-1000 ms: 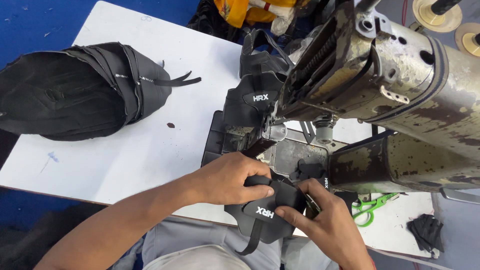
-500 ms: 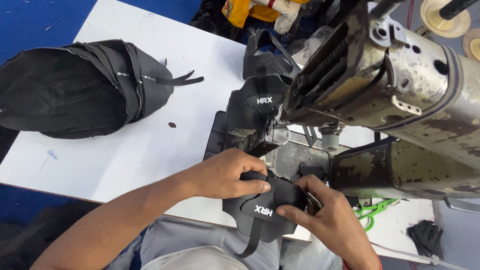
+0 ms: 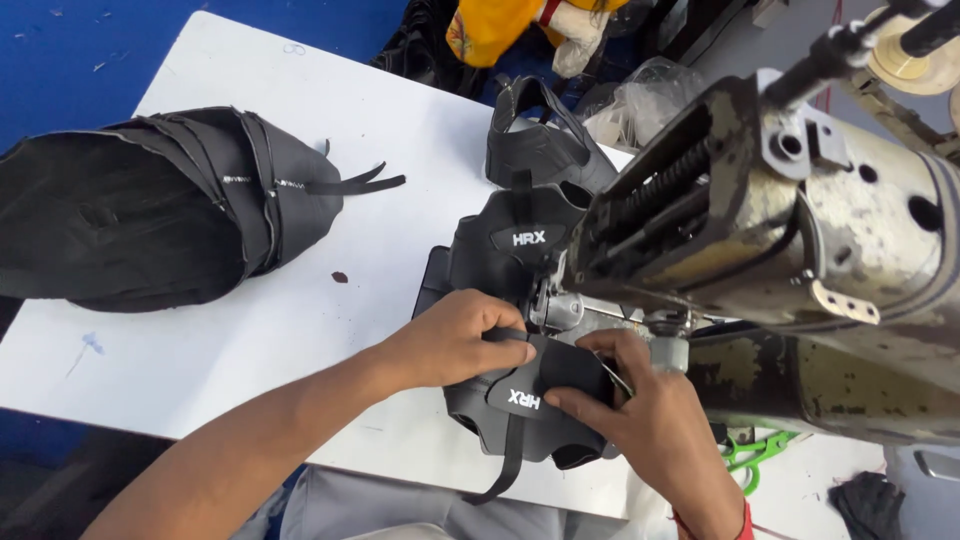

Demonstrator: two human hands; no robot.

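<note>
We are at the sewing step: our left hand [image 3: 455,340] and right hand [image 3: 640,415] each pinch the black shoe piece [image 3: 530,400], which lies on the white table [image 3: 300,330] at the sewing machine [image 3: 760,240] needle. Next, we judge, it needs steady, even feeding along the seam.

I was looking down at a stitching workshop, a shoe factory floor by the look of it: a worn industrial sewing machine [image 3: 800,240] filled the right side, a stack of black shoe uppers [image 3: 150,215] sat on the white worktable [image 3: 300,330], thread spools [image 3: 915,55] stood behind.
</note>
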